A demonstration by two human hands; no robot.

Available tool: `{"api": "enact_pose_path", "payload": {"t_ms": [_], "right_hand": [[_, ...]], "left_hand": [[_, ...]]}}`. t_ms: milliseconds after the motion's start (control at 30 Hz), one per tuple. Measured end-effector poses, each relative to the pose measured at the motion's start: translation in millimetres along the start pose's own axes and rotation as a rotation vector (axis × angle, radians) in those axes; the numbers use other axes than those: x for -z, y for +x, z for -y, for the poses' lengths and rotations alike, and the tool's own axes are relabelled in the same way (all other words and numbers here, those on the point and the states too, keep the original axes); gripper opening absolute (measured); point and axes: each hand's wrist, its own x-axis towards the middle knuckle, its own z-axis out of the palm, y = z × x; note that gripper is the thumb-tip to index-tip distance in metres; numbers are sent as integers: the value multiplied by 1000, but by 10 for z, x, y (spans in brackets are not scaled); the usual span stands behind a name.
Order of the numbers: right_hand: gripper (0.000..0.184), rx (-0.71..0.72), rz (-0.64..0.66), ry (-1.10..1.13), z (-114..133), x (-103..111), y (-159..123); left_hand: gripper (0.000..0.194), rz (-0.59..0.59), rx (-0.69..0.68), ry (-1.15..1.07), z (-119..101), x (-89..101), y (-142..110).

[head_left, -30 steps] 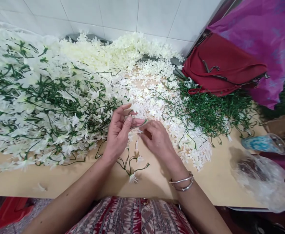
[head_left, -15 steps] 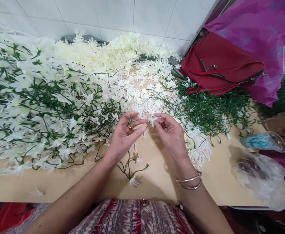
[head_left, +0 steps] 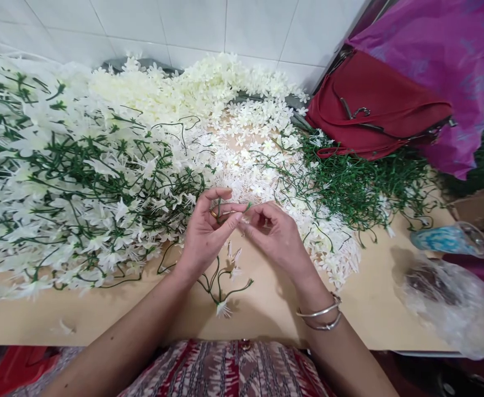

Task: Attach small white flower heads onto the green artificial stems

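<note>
My left hand (head_left: 204,231) is closed in a pinch on a green artificial flower stem (head_left: 247,207), whose tip shows above the fingers. My right hand (head_left: 275,234) meets it fingertip to fingertip, pinching a small white stamen piece (head_left: 245,218) at that stem; most of it is hidden by the fingers. Below the hands lies a branched green stem (head_left: 214,284) with a white flower end (head_left: 224,309). A few loose white stamens (head_left: 236,255) rest on the table just above it.
Finished-looking white flowers on green stems (head_left: 80,187) heap up at left. Loose white petals and stamens (head_left: 262,160) spread across the middle. Bare green stems (head_left: 349,187) lie at right beside a red bag (head_left: 378,105), a blue-patterned cup (head_left: 444,240) and a clear plastic bag (head_left: 452,309).
My right hand has moved left and slightly down, bringing the white piece against the green stem at my left fingertips. A further loose stamen shows on the table beneath.
</note>
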Motion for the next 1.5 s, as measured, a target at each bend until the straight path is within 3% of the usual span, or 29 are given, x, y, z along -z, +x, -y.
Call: {"api": "enact_pose_path", "payload": {"t_ms": [100,167,333,400,533,633,767,933,1067,1200,1333,1500], "right_hand": [[9,64,0,-223,-12,-33,-10],[12,69,-49,-226,-29,-19,-7],[3,-95,-260,171,-39,70,21],[14,-138,-270,359,-27,91,33],[35,-161,-165,525,4,102,44],[30,-213,-52,570,21,92,38],[19,-232,-34,570,45,89,32],[23,-197,25,612,83,97,18],[15,-224,-61,568,35,85,15],[19,-274,-171,592,-13,112,33],[22,-323,-62,725,46,154,36],[24,-323,95,844,138,177,26]], "left_hand": [[40,42,12,32,14,-1,-27],[40,62,23,31,19,-9,-38],[41,59,38,9,32,-24,-25],[41,53,44,14,42,-21,-13],[41,56,34,32,46,-14,-10],[39,92,10,42,32,-10,-23],[39,120,-24,81,29,7,-20],[39,164,-125,157,74,38,7],[43,128,-217,309,50,34,-10],[45,3,-475,720,-36,8,-50],[38,178,-661,861,-58,-9,-65],[24,150,-615,816,-64,-10,-57]]}}
